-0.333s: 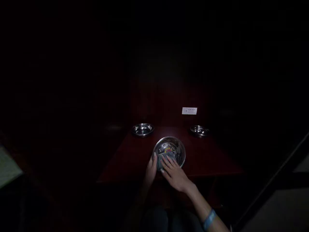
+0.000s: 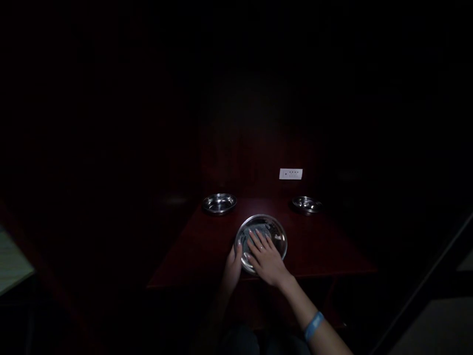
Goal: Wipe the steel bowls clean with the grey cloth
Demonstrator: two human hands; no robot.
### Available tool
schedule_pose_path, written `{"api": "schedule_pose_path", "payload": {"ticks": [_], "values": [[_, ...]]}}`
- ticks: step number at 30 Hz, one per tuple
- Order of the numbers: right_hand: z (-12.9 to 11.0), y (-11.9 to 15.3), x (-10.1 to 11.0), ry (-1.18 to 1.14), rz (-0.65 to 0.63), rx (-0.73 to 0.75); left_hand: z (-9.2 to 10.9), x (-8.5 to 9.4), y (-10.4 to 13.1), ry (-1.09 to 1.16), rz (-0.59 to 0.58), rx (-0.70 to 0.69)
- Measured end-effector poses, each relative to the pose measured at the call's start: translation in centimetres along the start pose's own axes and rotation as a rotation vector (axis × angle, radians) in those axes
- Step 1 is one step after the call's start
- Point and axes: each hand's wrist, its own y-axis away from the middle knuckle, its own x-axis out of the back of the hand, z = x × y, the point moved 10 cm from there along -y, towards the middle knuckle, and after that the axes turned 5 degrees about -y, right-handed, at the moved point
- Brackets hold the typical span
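Altogether, three metal dishes show at the dark red surface (image 2: 199, 251): the held metal bowl (image 2: 281, 236) at the near edge, the left dish (image 2: 219, 211) and the right dish (image 2: 306, 205) farther back. The left hand (image 2: 233, 264) has its grip closed on the bowl's rim; the right hand (image 2: 266, 259), fingers spread flat, presses one grey cloth (image 2: 263, 228) inside it, partly hiding the cloth. One white socket plate (image 2: 290, 174) sits on the wall behind.
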Motion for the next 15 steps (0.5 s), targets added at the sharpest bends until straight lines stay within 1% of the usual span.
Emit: {"api": "schedule_pose_path", "payload": {"ticks": [4,8,11,15], "values": [[2.1,-0.5,1.0,0.059,0.039,-0.069,0.0,-0.6,0.0,0.009,-0.049,-0.002],[3.2,0.5,2.0,0.085,0.093,-0.169,0.4,-0.5,0.5,0.015,-0.035,-0.001],[3.3,1.8,2.2,0.085,0.117,-0.215,0.6,-0.3,0.8,0.001,-0.014,0.001],[2.6,3.1,1.5,0.048,0.104,-0.220,0.6,-0.1,0.9,-0.030,0.002,0.006]]}}
